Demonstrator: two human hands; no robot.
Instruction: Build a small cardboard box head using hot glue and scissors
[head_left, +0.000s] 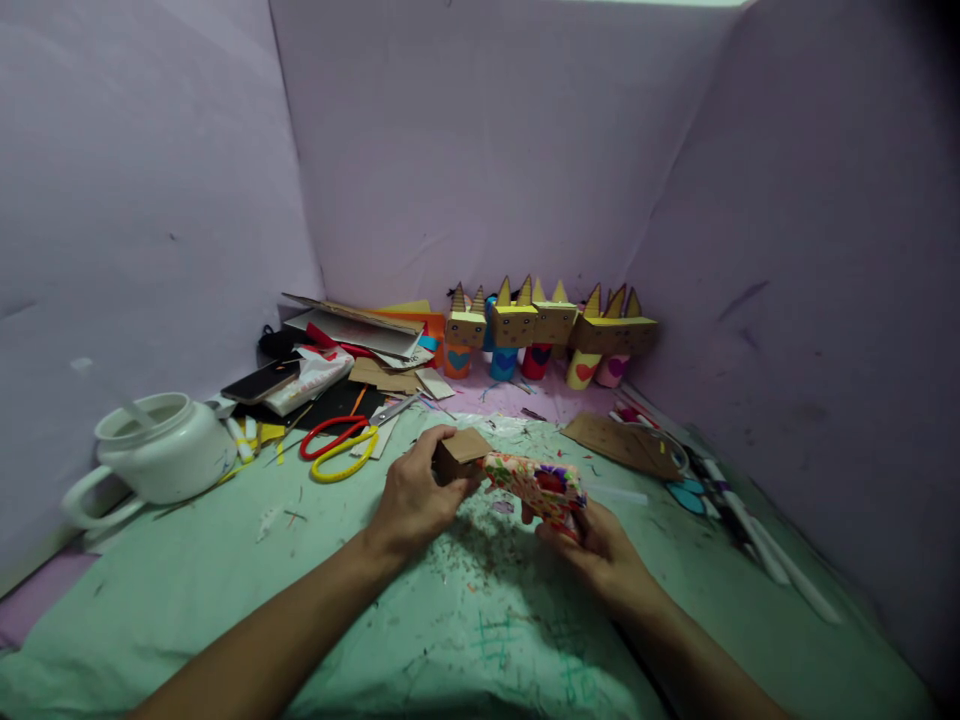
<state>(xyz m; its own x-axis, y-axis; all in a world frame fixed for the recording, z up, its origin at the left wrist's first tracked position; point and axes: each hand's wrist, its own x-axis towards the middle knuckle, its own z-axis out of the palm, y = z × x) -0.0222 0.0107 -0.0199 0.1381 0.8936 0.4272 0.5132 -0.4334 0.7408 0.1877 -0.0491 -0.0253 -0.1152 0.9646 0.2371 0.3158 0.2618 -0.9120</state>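
My left hand (420, 490) is closed round a small folded cardboard box (463, 447), holding it above the middle of the table. In my right hand (596, 545) is a hot glue gun (532, 485) covered in a bright floral pattern, its handle gripped by my fingers. The gun's nozzle points left and meets or nearly meets the right edge of the box; I cannot tell whether they touch. A clear glue stick (619, 495) shows behind the gun's rear end.
Red-and-yellow-handled scissors (341, 450) lie left of my hands, near a white pot (169, 460). Cardboard scraps (382, 375) and a phone (260, 381) are piled back left. Several box-headed figures (514, 328) stand along the back. Flat cardboard (622, 445) and pens (750, 525) lie right.
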